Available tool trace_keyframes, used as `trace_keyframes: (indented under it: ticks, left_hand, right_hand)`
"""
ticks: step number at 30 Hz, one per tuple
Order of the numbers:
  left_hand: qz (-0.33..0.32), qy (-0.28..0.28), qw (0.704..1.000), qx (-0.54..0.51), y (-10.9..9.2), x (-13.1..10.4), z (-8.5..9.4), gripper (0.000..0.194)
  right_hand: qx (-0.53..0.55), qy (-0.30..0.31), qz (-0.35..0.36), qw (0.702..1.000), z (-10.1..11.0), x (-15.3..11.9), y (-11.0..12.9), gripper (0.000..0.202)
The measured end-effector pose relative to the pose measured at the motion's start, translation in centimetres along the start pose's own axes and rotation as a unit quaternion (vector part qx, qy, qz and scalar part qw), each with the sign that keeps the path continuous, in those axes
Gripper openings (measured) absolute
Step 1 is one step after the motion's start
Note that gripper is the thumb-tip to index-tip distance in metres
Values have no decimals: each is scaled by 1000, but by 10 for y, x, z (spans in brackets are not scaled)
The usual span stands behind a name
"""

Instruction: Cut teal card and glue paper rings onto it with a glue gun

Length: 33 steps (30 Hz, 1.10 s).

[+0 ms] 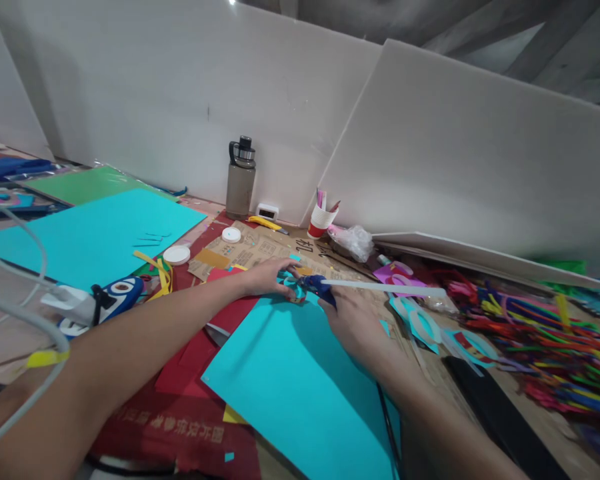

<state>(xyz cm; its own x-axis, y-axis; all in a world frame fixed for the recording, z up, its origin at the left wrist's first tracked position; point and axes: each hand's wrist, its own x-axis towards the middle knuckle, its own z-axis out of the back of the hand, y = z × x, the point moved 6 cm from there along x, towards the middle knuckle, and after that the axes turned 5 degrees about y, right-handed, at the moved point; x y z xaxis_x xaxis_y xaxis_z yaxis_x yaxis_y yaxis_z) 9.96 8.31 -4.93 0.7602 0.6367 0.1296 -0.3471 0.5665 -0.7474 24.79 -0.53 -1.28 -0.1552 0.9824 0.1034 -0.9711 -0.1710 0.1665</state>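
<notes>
Back edge: a grey translucent bottle with a black lid [241,187] stands upright before tall white boards [180,113]; near it sits a small white device with a dark display [267,212].
In front of the display: a yellow-handled cutter [265,223].
Right of the cutter: a red-and-white ribbed paper cup [322,221] holding slim sticks, near a crumpled clear plastic bag [356,243].
Far left: a large turquoise sheet [100,233] overlaps a green sheet [95,185].
Near left: a blue-and-white power strip [117,297] with a white plug [73,305].
Far right: a heap of multicoloured fuzzy stems [545,340], near a long black case [505,417].
</notes>
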Motion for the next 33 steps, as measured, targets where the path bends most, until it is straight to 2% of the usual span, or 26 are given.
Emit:
trace_keyframes:
  ticks: [15, 20, 28, 33]
  left_hand:
    - [28, 13, 999, 6, -7, -1, 0, 83]
    - [26, 7, 1000, 1, -5, -2, 1, 83]
    - [18, -2, 999, 31, 0, 0, 1, 79]
    - [18, 1, 999, 36, -2, 0, 1, 79]
  right_hand:
    - [-11, -2, 6, 1000, 15, -7, 15, 20]
    - [3, -27, 20, 999, 10, -3, 12, 28]
    - [7, -9, 17, 1000, -2, 5, 6, 27]
    - [9, -4, 14, 1000, 0, 3, 4, 25]
